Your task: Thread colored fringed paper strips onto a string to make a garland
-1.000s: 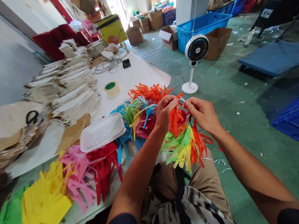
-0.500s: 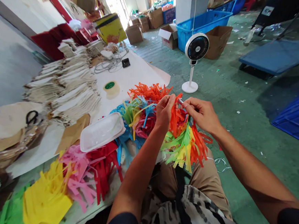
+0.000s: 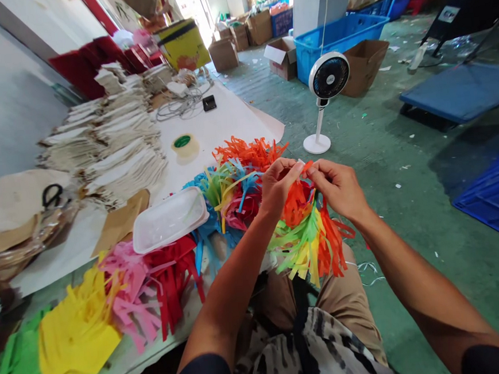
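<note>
My left hand [image 3: 279,187] and my right hand [image 3: 338,189] meet at the top of a bunch of fringed tissue paper [image 3: 308,243], pinching it between their fingers. Its orange, green and yellow strips hang down over my lap. A small white piece [image 3: 302,162] shows between my fingertips, but its kind cannot be told. Just left of my left hand lie a blue fringe pile [image 3: 204,225] and an orange fringe pile [image 3: 251,154]. A white foam tray [image 3: 169,219] rests near them.
Yellow [image 3: 78,344], pink [image 3: 130,294] and red [image 3: 170,279] fringe piles lie along the table edge [image 3: 129,358]. Cream paper stacks [image 3: 116,145], scissors [image 3: 52,195] and packing tape [image 3: 185,147] sit beyond. To the right stand a white fan [image 3: 325,86] and a blue crate [image 3: 496,202].
My hands have drawn closer together at the top of the paper bunch. The whole view has tilted slightly, and the piles on the table have not visibly shifted.
</note>
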Demonstrator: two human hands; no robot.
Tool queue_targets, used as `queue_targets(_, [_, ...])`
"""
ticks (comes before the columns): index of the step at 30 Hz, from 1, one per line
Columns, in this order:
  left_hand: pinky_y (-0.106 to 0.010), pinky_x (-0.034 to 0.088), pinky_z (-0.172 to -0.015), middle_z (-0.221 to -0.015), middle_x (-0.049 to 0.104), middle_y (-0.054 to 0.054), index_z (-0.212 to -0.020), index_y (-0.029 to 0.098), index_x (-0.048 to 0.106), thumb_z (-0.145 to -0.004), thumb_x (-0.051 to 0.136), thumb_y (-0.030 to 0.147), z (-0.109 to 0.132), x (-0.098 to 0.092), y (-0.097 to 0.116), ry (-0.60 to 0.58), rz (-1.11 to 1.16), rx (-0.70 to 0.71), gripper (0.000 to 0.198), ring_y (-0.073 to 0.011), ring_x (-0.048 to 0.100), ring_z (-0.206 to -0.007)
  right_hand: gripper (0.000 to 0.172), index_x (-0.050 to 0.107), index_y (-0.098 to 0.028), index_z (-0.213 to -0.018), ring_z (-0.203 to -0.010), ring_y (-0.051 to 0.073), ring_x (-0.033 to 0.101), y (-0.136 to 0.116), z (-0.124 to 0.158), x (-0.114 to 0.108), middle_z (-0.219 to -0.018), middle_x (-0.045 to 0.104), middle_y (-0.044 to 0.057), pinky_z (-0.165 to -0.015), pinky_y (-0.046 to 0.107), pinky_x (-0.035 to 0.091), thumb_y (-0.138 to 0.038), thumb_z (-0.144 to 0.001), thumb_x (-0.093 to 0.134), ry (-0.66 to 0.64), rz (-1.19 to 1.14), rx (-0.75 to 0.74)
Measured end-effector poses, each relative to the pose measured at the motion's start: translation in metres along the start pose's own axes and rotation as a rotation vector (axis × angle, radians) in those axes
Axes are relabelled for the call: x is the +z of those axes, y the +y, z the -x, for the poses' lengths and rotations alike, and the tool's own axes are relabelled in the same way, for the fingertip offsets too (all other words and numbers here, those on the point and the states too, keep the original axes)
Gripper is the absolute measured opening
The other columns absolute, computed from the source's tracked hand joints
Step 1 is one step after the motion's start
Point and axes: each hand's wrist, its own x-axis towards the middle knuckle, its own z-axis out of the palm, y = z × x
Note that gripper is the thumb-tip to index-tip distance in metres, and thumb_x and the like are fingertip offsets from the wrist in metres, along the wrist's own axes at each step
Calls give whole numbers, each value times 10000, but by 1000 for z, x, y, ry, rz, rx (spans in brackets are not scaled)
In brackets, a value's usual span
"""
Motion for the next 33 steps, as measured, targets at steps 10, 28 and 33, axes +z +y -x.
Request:
queue_targets(10, [-258,450,-695,-747,649,25,-860,223,662,-903,771,366,-4,3,9,-16,-210,132,185,-108,577,-683,367,631,-204,-812,-617,129,452,2,2,-1,-693,557,-12,-593,286,342,-508,-1012,584,13,-50,44])
queue_targets(28, [-300,330,-640,-747,645,8,-1082,253,670,-1057,550,346,11,2,2,63,-757,288,154,-150,529,-613,375,699,-226,-881,-479,92,318,7,-2,0,-628,555,-22,-455,271,230,-593,-903,771,8,-433,229])
queue_targets(33, [-307,314,-648,-685,619,18,-1055,276,712,-1019,631,347,8,1,4,91,-687,266,114,-146,503,-567,338,722,-237,-947,-556,117,479,3,-4,1,-730,644,3,-483,258,344,-567,-901,771,-23,-401,223])
